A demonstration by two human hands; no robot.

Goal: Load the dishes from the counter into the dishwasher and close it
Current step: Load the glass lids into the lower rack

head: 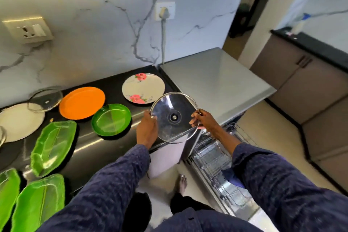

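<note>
Both hands (left hand [147, 130], right hand [204, 119]) grip glass lid [174, 117] rim, seemingly beyond counter [113, 144] edge.

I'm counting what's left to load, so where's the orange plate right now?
In the head view the orange plate lies flat on the black counter, left of centre, between the small glass lid and the round green plate.

glass lid [174, 117]: round, metal-rimmed, tilted, above counter edge | dishwasher [216, 158]: open, wire rack out

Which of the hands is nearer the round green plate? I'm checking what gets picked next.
Left. The left hand grips the glass lid just right of the green plate; the right hand grips the lid's far side.
</note>
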